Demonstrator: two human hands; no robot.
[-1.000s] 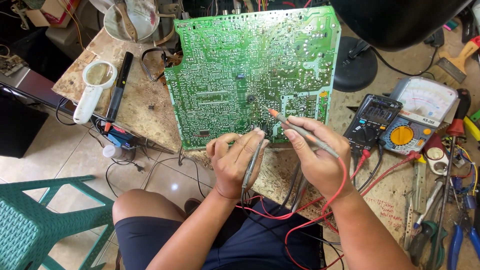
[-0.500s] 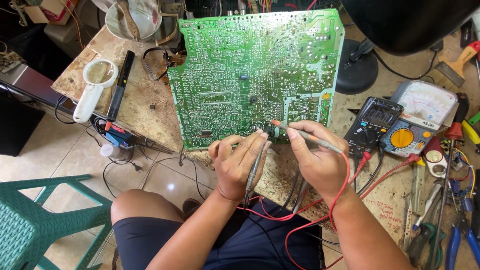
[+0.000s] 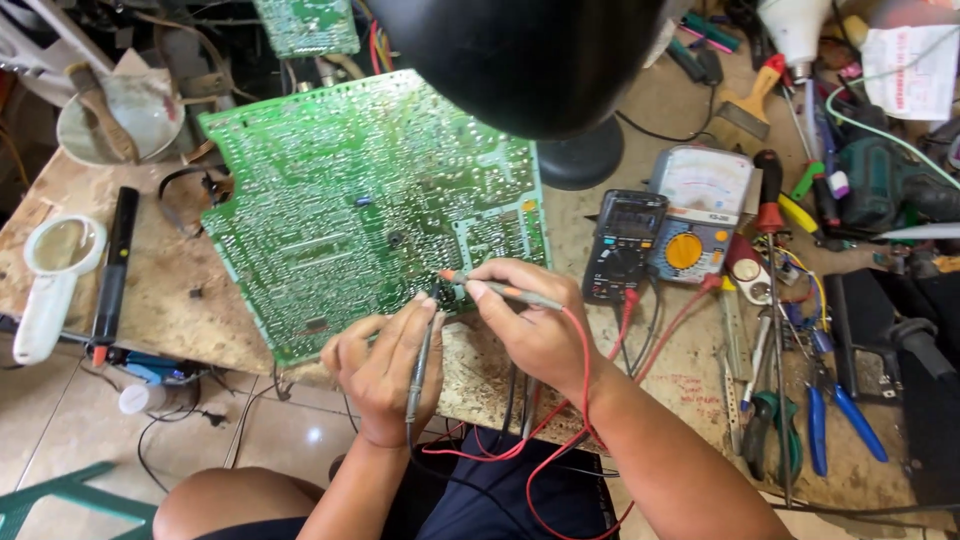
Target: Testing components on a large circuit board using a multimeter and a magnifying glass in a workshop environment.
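My left hand (image 3: 383,370) pinches a black test probe (image 3: 421,365) and my right hand (image 3: 533,322) a red-tipped one (image 3: 497,288), both tips on the big green circuit board's (image 3: 360,210) 5 o'clock corner.

Left of the board: bare bench top (image 3: 160,300) gives open passage between the circuit board (image 3: 370,210) and the magnifying glass (image 3: 55,270) with the black pen-like tool (image 3: 110,270) beside it.
Overhead: the black lamp shade (image 3: 520,55) blocks the board's far right corner.
Right: two meters (image 3: 660,235), screwdriver (image 3: 770,230) and pliers (image 3: 820,420) crowd the bench.
Near edge: red and black leads (image 3: 540,450) hang below both hands.
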